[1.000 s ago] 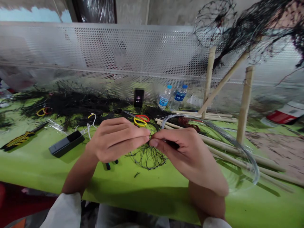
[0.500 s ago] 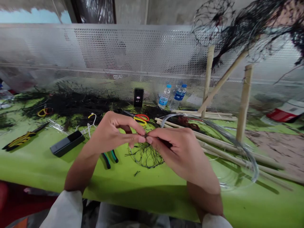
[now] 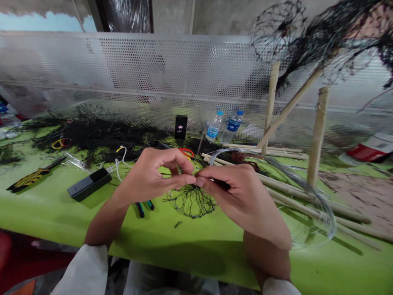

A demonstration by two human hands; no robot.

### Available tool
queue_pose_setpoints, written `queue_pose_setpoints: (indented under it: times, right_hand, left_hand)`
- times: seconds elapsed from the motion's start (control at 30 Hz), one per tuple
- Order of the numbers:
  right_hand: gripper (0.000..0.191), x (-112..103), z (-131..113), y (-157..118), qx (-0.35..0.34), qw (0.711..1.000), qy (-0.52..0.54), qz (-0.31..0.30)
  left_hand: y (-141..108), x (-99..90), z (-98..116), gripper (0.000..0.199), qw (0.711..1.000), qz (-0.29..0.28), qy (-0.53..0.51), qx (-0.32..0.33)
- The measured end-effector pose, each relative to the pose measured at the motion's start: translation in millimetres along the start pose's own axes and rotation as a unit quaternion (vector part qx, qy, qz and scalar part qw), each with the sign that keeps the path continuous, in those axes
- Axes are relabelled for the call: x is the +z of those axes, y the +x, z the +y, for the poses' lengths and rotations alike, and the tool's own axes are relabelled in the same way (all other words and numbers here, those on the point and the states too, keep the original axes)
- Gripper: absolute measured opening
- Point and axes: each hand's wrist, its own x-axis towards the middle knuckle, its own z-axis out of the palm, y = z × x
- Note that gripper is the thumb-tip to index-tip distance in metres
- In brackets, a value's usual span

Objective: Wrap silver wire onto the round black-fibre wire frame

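A small round net of dark knotted cord (image 3: 194, 203) hangs or rests just over the green table, its strands gathered at the top. Both hands meet at that gathered point. My left hand (image 3: 156, 174) is closed, thumb and index finger pinching the strands. A thin dark strand runs across its fingers. From the other side my right hand (image 3: 242, 192) pinches the same spot, thumb tip almost against the left thumb. The fingertips hide the exact knot. Green-and-black tool handles (image 3: 145, 208) poke out behind my left wrist, and a short dark cord scrap (image 3: 177, 224) lies in front of the net.
Left on the green table (image 3: 190, 250) are yellow-black pliers (image 3: 32, 176) and a black box (image 3: 89, 185) with white cable. Behind lie red-handled scissors (image 3: 187, 153), a dark net pile (image 3: 101, 133) and two water bottles (image 3: 214, 127). Clear line coil (image 3: 328, 217) and wooden poles (image 3: 313, 209) lie right.
The view has shifted slightly, and both hands stay pinched together above the net. A dark strand across my left fingers now shows. My left hand covers more of the scissors.
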Motion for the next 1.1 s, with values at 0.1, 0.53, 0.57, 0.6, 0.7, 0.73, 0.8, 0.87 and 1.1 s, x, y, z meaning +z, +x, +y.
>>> queue_pose_setpoints:
  times: [0.1, 0.53, 0.57, 0.6, 0.7, 0.73, 0.8, 0.87, 1.1]
  right_hand:
    - [0.027, -6, 0, -1, 0.022, 1.000, 0.016, -0.007]
    - [0.027, -6, -1, -4, 0.027, 0.999, 0.005, 0.017]
    - [0.027, -6, -2, -4, 0.022, 0.999, -0.001, 0.023]
    - [0.028, -5, -2, -4, 0.018, 0.999, -0.007, 0.028]
    - [0.027, -5, -2, -4, 0.013, 0.999, -0.022, 0.038]
    - [0.026, -5, -2, -4, 0.014, 0.999, -0.026, 0.041]
    - [0.024, -4, -2, -3, 0.014, 0.998, -0.029, 0.045]
    - [0.022, -4, -2, -2, 0.012, 0.998, -0.030, 0.047]
    - [0.024, -4, 1, -1, 0.020, 0.998, -0.033, 0.048]
  left_hand:
    - [5, -1.2, -10, 0.021, 0.950, 0.090, 0.133, 0.267]
    - [13, -6.7, -26, 0.024, 0.793, 0.123, 0.385, 0.455]
    - [14, -5.2, -27, 0.027, 0.813, 0.115, 0.367, 0.438]
    - [15, -3.9, -28, 0.028, 0.835, 0.102, 0.344, 0.417]
    - [15, -1.7, -26, 0.029, 0.887, 0.057, 0.287, 0.357]
    - [14, -1.5, -25, 0.028, 0.898, 0.042, 0.273, 0.342]
    - [12, -1.3, -22, 0.024, 0.916, 0.028, 0.248, 0.314]
    - [10, -0.6, -18, 0.016, 0.929, 0.025, 0.241, 0.281]
    - [5, 4.1, -5, 0.012, 0.967, -0.012, 0.198, 0.160]
